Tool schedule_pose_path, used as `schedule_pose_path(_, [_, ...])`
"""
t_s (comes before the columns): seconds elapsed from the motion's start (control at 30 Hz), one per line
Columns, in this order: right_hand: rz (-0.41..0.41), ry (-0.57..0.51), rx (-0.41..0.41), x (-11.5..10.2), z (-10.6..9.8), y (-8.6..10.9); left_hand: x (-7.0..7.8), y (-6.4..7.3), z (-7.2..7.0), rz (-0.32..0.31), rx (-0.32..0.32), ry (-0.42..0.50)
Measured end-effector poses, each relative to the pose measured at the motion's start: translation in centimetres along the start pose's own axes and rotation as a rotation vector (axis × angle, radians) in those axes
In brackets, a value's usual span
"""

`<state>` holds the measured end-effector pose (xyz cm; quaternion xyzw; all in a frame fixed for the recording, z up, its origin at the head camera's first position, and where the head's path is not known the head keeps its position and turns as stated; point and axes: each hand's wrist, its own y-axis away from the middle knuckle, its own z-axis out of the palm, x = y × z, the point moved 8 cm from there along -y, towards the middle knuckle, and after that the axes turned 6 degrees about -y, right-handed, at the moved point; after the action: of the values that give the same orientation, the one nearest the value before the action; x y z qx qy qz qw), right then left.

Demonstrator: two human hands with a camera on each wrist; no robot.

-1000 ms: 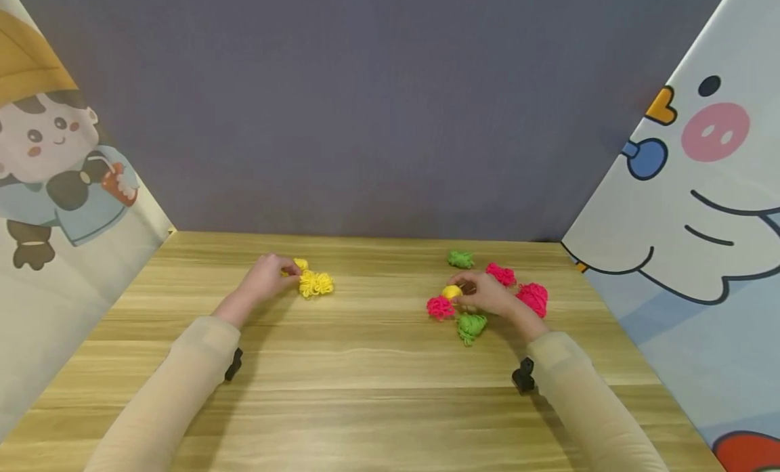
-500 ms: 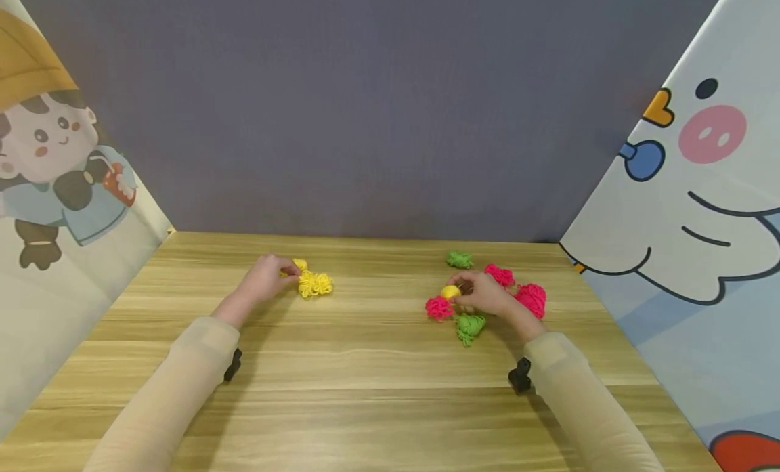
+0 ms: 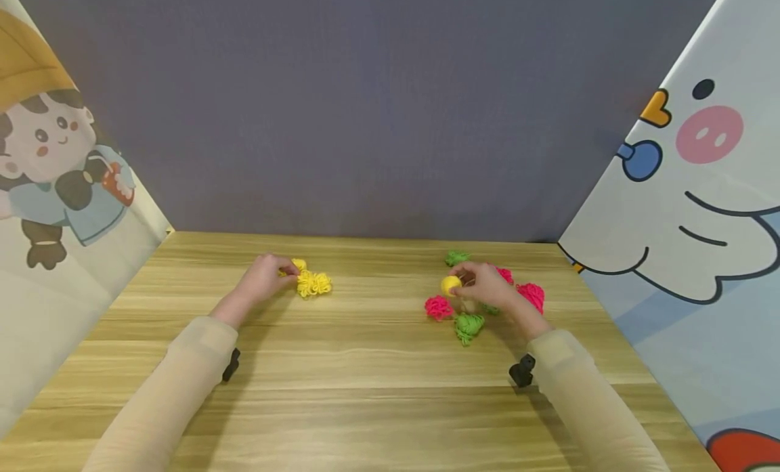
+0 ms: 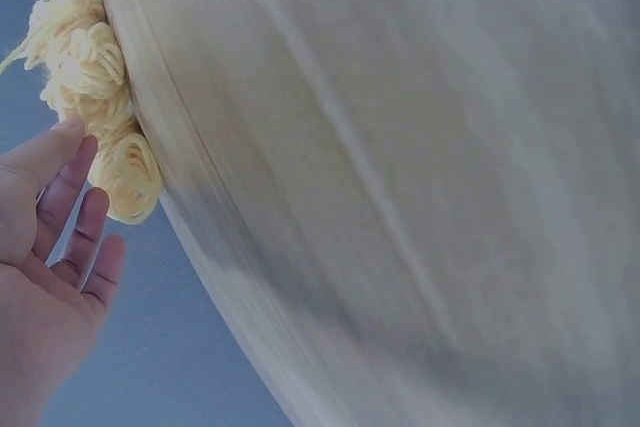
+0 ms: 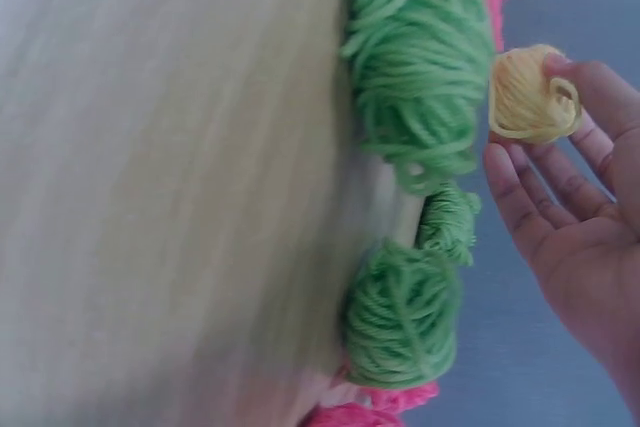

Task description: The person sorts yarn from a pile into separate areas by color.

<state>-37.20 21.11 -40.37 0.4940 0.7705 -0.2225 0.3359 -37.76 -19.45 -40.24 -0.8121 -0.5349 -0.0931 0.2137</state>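
My right hand (image 3: 489, 286) pinches a small yellow yarn ball (image 3: 451, 286) between thumb and fingers. In the right wrist view the yellow ball (image 5: 530, 95) shows past a green yarn bundle (image 5: 420, 62). My left hand (image 3: 267, 277) has its fingertips right at the yellow yarn bundles at the left, one looped bundle (image 3: 314, 284) in front and another (image 3: 299, 263) behind. The left wrist view shows its fingers loosely extended, thumb tip overlapping the yellow yarn (image 4: 90, 67). Below my right hand lie a pink yarn bundle (image 3: 439, 308) and a green one (image 3: 468, 328).
Another green bundle (image 3: 456, 258) lies at the back, with pink bundles (image 3: 531, 296) to the right of my right hand, one partly hidden. The wooden table (image 3: 365, 363) ends at a grey back panel (image 3: 365, 120). Cartoon-printed panels (image 3: 725, 187) stand at both sides.
My right hand has lifted the yellow yarn ball up and away from the pink bundle, uncovering a green bit beneath it. My left hand stays in place.
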Motion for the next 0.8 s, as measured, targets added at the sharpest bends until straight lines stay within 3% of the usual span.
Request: schedule_pose_path(0.8, [-0.108, -0.02, 0.074, -6.3, -1.1, -0.6, 0.6, 0.6, -0.3, 0.001, -0.002, -0.003])
